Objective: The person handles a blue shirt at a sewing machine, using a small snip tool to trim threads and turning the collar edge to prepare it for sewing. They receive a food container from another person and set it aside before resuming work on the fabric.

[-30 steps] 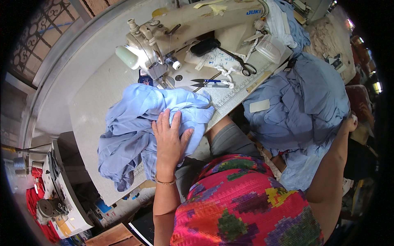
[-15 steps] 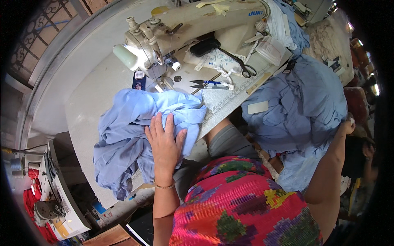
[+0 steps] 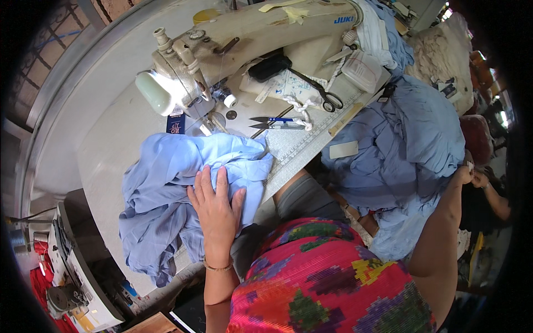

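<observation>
My left hand (image 3: 214, 202) lies flat with fingers spread on a crumpled light blue cloth (image 3: 155, 183), which is bunched on the sewing table below the needle of a sewing machine (image 3: 191, 66). My right arm stretches far to the right, past a heap of blue fabric (image 3: 400, 139). At its end my right hand (image 3: 462, 175) is closed, with a small whitish bit at its fingers that I cannot make out. Another person's hand (image 3: 481, 180) is right beside it.
Blue-handled thread snips (image 3: 277, 122), black scissors (image 3: 330, 100), a clear plastic box (image 3: 361, 72) and a dark blue packet (image 3: 176, 122) are on the sewing table (image 3: 105, 161). A pale green lamp cover (image 3: 154, 92) glows by the needle. Another machine (image 3: 83, 277) stands at lower left.
The view has shifted slightly. At the far right, another person's hand has come up to my right hand. My left hand stays on the cloth.
</observation>
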A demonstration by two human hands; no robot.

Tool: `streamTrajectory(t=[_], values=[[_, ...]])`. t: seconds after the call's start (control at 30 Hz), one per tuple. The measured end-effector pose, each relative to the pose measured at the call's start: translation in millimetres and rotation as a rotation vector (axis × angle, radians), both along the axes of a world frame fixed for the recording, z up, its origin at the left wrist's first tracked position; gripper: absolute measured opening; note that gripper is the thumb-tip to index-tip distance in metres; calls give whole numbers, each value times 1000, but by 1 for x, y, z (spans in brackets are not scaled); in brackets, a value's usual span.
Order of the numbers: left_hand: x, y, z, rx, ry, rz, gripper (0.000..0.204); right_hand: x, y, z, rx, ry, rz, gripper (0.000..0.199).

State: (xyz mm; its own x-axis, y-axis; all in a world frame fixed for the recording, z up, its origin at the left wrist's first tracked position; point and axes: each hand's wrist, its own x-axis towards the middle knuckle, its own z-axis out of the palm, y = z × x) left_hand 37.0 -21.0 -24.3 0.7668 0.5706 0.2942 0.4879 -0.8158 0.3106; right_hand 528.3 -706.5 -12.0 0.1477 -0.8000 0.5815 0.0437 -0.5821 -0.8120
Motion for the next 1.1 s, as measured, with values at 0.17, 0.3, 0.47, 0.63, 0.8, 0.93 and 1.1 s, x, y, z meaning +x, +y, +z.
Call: streamTrajectory(t=[0.17, 0.3, 0.47, 0.63, 0.8, 0.93, 1.1], values=[[0, 2, 0, -9, 1, 0, 53, -3, 8, 11, 68, -30, 116, 31], [4, -1, 1, -2, 4, -12, 53, -15, 22, 14, -48, -24, 72, 35], [2, 1, 0, 6, 7, -20, 53, -27, 95, 63, -397, -246, 298, 40], [3, -1, 4, -18, 4, -9, 53, -65, 256, 91, -476, -271, 815, 30], [2, -2, 3, -8, 29, -1, 52, -162, 430, 55, -556, 66, 1574, 23], [2, -3, 3, 19, 16, -13, 51, -229, 515, 19, -874, 200, 1950, 22], [0, -4, 4, 44, -8, -1, 49, -247, 564, -22, -953, 189, 1871, 23]])
